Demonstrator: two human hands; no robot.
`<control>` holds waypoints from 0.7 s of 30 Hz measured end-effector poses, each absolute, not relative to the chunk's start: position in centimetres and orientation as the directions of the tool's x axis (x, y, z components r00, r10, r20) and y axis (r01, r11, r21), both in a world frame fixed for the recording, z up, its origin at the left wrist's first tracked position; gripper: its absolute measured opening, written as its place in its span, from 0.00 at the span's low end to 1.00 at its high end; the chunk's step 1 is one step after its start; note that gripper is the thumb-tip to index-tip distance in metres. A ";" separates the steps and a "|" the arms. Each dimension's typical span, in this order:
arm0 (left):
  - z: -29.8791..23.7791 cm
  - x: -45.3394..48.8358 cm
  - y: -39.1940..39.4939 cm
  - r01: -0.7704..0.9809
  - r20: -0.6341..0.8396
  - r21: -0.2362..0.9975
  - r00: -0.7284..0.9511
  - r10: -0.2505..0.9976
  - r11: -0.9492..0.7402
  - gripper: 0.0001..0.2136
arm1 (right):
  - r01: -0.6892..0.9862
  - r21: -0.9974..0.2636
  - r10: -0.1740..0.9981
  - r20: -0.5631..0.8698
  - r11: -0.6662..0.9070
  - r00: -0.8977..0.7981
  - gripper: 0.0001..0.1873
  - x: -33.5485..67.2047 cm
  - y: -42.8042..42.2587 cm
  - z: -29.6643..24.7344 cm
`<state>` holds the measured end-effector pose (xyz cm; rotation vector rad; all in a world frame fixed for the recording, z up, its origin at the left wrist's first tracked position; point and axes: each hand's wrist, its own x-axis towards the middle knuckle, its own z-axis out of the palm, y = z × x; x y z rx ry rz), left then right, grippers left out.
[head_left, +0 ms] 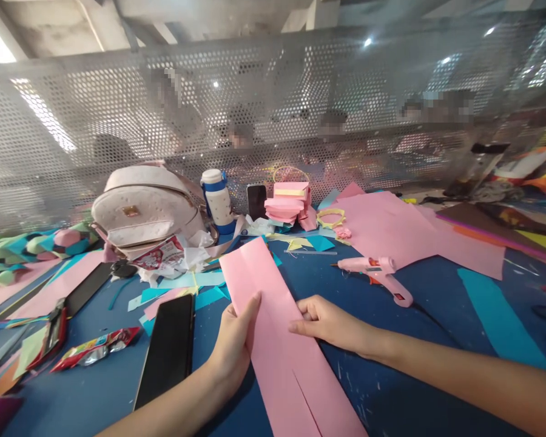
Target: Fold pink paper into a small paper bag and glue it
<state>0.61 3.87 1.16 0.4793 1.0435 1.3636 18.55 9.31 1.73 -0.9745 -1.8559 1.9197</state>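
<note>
A long folded strip of pink paper (273,328) runs up the middle of the head view, a slit showing along its lower part. My left hand (236,340) grips its left edge, thumb on top and fingers beneath. On the opposite edge my right hand (321,321) pinches the paper between thumb and bent fingers. To the right of that hand a pink glue gun (377,273) lies on its side, its cord trailing right. A black phone (166,343) rests on the table just left of my left hand.
Large pink sheets (391,224) lie at the back right, with a blue strip (500,315) nearer. A pink backpack (145,206), a white bottle (217,200) and a folded pink paper piece (287,203) stand before a perforated metal screen (264,91). A red wrapper (97,347) lies left.
</note>
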 end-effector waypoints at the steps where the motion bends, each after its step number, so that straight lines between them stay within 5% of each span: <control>1: 1.2 0.5 3.9 -0.564 -0.326 0.801 -0.127 0.937 0.202 0.18 | 0.233 -0.962 0.631 -0.269 -0.140 -0.728 0.27 18.6 9.3 1.7; 8: 1.8 -0.4 3.8 -0.414 -0.254 0.895 -0.174 0.951 0.163 0.20 | 0.323 -0.945 0.625 -0.286 -0.057 -0.726 0.28 19.7 10.5 2.7; 12: 1.6 -2.3 4.6 -0.246 -0.162 0.964 -0.229 0.960 0.104 0.31 | 0.442 -0.897 0.557 -0.362 0.011 -0.748 0.39 21.0 10.6 3.9; 15: 1.2 -4.1 5.3 0.084 0.053 0.996 -0.302 0.952 -0.029 0.41 | 0.490 -0.871 0.523 -0.412 0.014 -0.746 0.46 22.1 9.7 3.9; 18: 0.9 -5.4 5.2 0.690 0.415 0.689 -0.123 0.901 -0.222 0.42 | 0.537 -0.843 0.525 -0.442 0.036 -0.728 0.47 23.2 8.8 3.9; 21: 0.3 -6.0 4.6 0.892 0.375 0.253 0.267 0.888 -0.375 0.32 | 0.590 -0.803 0.479 -0.485 0.087 -0.731 0.47 23.9 8.6 4.7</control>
